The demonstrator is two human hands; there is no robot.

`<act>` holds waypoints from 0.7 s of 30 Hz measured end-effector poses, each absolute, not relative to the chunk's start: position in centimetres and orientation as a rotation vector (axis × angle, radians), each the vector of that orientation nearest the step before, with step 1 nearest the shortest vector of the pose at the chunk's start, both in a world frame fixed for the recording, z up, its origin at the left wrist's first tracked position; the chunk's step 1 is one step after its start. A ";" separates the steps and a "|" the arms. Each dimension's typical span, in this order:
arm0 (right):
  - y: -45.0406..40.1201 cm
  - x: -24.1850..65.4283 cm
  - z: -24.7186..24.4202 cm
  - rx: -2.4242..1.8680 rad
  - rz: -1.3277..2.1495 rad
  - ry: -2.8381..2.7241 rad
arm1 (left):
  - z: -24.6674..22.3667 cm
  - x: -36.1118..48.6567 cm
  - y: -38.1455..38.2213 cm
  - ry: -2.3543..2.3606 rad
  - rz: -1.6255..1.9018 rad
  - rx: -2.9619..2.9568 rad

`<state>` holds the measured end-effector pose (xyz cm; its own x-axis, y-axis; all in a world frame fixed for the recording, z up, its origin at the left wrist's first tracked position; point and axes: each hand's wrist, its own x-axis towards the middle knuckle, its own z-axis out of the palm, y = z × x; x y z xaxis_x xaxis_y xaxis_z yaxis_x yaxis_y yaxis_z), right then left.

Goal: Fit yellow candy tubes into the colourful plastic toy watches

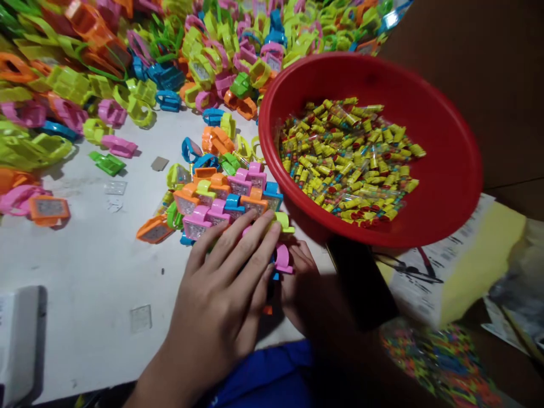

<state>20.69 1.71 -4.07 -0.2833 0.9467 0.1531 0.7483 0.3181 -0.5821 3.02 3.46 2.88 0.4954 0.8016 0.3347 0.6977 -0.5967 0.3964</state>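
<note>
A block of plastic toy watches (pixel 233 195) in pink, orange, blue and yellow lies in rows on the white table, clear windows showing on their faces. Over its near side my left hand (pixel 229 277) rests with long, stretched fingers touching the watches. My right hand (pixel 301 269) is in shadow at the block's right end, its fingers curled against a pink toy watch (pixel 282 258). The left hand and shadow hide the block's underside and some right fingers. Beside the block's left end is a loose orange toy watch (pixel 155 228).
A large red basin (pixel 450 170) holds many small yellow-wrapped pieces (pixel 348 153). Heaped toy watches (pixel 204 51) cover the table's far side. Right of my hands lie a dark flat object (pixel 361 283) and papers (pixel 467 255). A white device (pixel 19 340) sits at the left edge.
</note>
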 end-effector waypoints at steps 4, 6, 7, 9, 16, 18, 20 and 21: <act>1.3 20.4 -6.1 -1.400 0.439 -2.016 | 3.1 3.0 3.4 1.268 0.734 2.527; 1.1 20.6 -6.3 -1.395 0.428 -1.959 | 3.4 2.5 3.0 1.224 0.787 2.457; 0.8 20.8 -6.2 -1.405 0.426 -1.927 | 3.5 2.1 2.7 1.226 0.850 2.406; 0.1 21.2 -5.9 -1.426 0.422 -1.866 | 3.5 0.8 2.1 1.335 1.049 2.287; -3.8 22.0 -6.7 -1.490 0.467 -1.720 | -1.1 -5.7 2.1 2.067 0.961 2.036; -4.6 22.0 -6.8 -1.513 0.450 -1.682 | -2.8 -6.7 2.2 2.105 0.739 2.048; -5.0 22.2 -6.4 -1.508 0.442 -1.675 | -3.7 -7.1 1.8 2.118 0.685 1.980; -5.0 22.3 -6.1 -1.495 0.434 -1.676 | -3.7 -7.1 1.5 2.118 0.718 1.935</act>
<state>22.32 -4.98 -6.06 0.0511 0.9365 0.3469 0.6502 0.2325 -0.7233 -7.08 1.52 -3.72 -0.1341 0.9737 0.1839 0.8849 0.0341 0.4646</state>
